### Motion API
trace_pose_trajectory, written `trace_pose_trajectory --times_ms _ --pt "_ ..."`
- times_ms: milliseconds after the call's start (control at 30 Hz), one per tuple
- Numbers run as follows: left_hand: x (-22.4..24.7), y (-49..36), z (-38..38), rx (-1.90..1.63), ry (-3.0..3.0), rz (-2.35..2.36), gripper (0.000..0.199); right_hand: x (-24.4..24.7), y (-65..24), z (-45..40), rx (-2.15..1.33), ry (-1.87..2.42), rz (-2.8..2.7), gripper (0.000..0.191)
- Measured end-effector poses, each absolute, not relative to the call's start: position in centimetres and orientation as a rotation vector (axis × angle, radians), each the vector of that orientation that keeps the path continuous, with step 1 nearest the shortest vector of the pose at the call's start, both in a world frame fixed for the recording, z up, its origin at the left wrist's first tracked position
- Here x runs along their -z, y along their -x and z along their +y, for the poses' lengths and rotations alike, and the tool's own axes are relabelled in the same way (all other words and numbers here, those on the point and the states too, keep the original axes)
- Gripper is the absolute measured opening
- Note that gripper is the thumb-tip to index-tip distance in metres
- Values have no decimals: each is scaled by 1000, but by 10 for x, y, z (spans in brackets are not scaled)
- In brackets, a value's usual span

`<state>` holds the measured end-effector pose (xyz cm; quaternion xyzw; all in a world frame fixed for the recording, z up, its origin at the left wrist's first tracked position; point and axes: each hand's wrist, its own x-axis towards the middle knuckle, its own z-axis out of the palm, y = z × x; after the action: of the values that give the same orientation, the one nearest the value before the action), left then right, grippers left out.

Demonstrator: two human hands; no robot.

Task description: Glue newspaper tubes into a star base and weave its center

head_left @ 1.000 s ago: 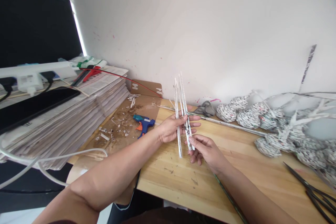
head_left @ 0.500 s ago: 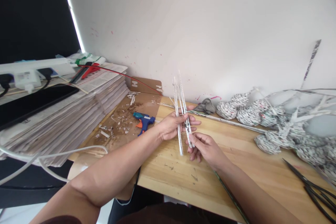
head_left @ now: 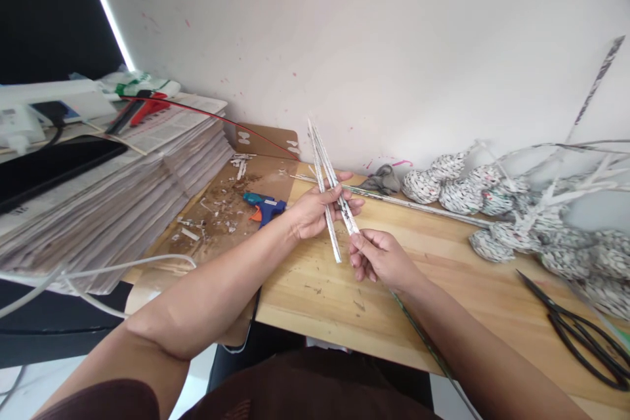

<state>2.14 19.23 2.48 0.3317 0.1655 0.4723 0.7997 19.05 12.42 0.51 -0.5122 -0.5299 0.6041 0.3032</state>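
Several thin rolled-newspaper sticks (head_left: 322, 157) rise from my hands, their upper ends leaning left toward the wall. My left hand (head_left: 315, 213) pinches them around the middle between thumb and fingers, its other fingertips showing behind. One stick (head_left: 333, 239) splits off from the rest at the lower end. At the bottom of the others, my right hand (head_left: 378, 254) is closed on their lower ends. Beyond my hands, a long paper rod (head_left: 418, 207) lies across the wooden table. A thin green rod (head_left: 418, 331) shows beside my right forearm.
A blue glue gun (head_left: 268, 209) lies on scrap-strewn cardboard (head_left: 229, 210). Stacked newspapers (head_left: 182, 164) carry a black phone (head_left: 63, 164) and a power strip (head_left: 69, 102) at left. Woven paper balls (head_left: 462, 195) line the wall; black scissors (head_left: 575, 331) lie at right.
The sticks have tilted further left at the top, and their lower ends sit closer to my right fingers. The whole view has shifted slightly.
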Motion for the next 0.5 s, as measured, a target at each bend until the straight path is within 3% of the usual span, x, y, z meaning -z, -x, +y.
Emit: trace_pose_trajectory --times_ms 500 --pt "-28 -26 194 -1154 -605 430 34 -7 -187 121 -1669 1331 -1453 41"
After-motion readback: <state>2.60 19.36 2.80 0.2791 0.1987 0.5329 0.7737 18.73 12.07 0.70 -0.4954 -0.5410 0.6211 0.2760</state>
